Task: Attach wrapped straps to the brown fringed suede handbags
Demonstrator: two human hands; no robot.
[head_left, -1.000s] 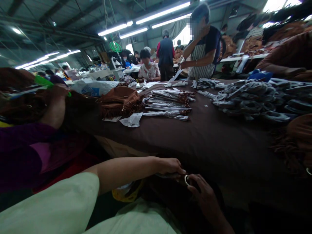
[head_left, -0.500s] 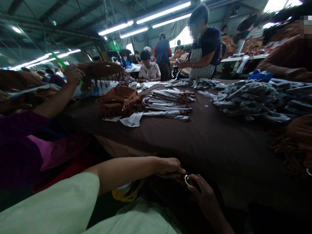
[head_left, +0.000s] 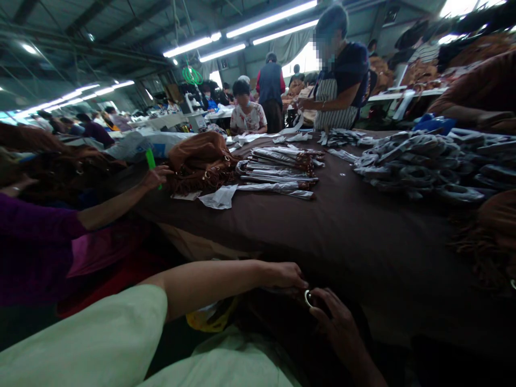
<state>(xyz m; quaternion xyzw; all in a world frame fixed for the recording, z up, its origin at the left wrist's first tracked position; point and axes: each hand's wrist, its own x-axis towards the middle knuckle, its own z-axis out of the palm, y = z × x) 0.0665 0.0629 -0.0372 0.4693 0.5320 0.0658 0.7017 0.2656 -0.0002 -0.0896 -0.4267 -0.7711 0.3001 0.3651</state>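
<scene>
Low in front of me, at the near edge of the dark-covered table, my right hand pinches a shiny metal ring between thumb and fingers. My left hand is closed just left of the ring, its fingertips almost meeting those of the right hand. What the left fingers grip is too dark to make out. Dark brown material seems to hang below both hands, its outline lost in shadow.
Brown fringed bags are piled across the table, beside straps wrapped in white paper. More wrapped straps lie to the right, near a brown fringed bag. At left, a co-worker's hand holds a green tool.
The co-worker on the left has lowered a brown fringed bag onto the pile, the green tool coming down with the hand. My own hands have hardly moved.
</scene>
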